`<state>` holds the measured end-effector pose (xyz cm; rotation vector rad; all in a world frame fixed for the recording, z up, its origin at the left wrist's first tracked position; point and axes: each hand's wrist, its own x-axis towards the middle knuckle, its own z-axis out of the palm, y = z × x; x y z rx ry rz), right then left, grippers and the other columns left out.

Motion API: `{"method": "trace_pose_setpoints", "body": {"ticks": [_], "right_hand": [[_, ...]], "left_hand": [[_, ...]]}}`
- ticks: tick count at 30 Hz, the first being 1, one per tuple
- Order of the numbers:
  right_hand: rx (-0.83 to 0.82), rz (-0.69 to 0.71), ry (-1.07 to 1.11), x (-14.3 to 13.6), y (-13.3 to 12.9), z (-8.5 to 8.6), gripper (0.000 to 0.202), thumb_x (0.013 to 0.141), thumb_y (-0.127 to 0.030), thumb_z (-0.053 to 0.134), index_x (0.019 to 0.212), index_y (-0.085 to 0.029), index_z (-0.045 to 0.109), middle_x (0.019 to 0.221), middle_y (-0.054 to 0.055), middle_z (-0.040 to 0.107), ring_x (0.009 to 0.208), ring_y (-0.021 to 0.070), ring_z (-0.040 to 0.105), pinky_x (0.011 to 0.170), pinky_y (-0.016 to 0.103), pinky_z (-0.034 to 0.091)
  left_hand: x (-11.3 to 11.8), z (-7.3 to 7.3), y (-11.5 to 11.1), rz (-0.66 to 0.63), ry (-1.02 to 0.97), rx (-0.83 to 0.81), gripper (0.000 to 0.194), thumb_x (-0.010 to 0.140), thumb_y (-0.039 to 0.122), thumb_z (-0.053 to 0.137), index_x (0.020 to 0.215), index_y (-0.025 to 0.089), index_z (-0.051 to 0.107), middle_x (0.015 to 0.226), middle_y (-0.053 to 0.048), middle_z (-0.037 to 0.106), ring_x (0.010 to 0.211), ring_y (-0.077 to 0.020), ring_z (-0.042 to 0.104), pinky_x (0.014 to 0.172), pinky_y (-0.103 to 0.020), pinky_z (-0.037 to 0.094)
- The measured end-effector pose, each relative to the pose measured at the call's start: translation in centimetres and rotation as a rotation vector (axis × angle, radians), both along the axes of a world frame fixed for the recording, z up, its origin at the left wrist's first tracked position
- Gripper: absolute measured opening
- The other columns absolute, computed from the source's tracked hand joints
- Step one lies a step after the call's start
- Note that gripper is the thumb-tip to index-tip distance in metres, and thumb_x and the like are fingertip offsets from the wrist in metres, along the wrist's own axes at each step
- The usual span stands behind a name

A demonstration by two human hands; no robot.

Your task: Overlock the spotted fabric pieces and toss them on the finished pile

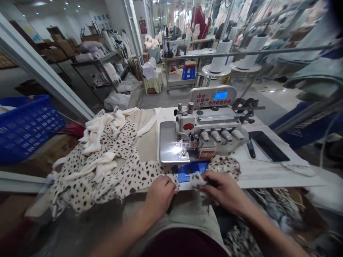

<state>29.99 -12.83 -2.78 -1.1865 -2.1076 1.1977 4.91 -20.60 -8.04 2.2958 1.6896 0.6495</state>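
Writing: a white wall sign (102, 17) far back left carries blue characters, too small to read. The control panel (213, 96) above the sewing machine (203, 134) has a lit blue screen and red buttons; no text legible. A red oval badge and a small red-and-white sticker sit on the machine body, wording too blurred to read.

Left hand (160, 194): palm down at the near edge of the counter (268, 171), forearm coming up from lower left, fingers curled, pinching the edge of the spotted fabric (120, 171). Grip narrow, closed on the cloth.

Right hand (223, 191): palm down, forearm entering from lower right, thumb and fingers pinched on a small spotted fabric piece (197, 178). Grip narrow, holding that piece, just beside the left hand.

Both hands sit just in front of the machine's blue front plate (187, 171), near the lit needle area.

Spotted fabric spreads left across the counter, with cream strips (99, 142) piled on top. More spotted cloth hangs at lower right, below the counter edge.

A dark phone (268, 145) and a pen (250, 148) lie right of the machine. Blue crate (26, 125) at far left. Two white thread cones (235, 53) stand behind.
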Motion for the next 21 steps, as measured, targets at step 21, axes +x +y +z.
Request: {"method": "trace_pose_setpoints", "body": {"ticks": [21], "right_hand": [[0.047, 0.150, 0.129, -9.1, -1.4, -0.3, 0.012, 0.094, -0.024, 0.058, 0.094, -0.021, 0.070, 0.082, 0.001, 0.072, 0.074, 0.0154, 0.065, 0.069, 0.024, 0.045]], "left_hand": [[-4.4, 2.5, 2.6, 0.306, -0.945, -0.522, 0.022, 0.081, 0.036, 0.066, 0.075, 0.014, 0.067, 0.062, 0.001, 0.058, 0.055, -0.0104, 0.048, 0.053, -0.021, 0.037]]}}
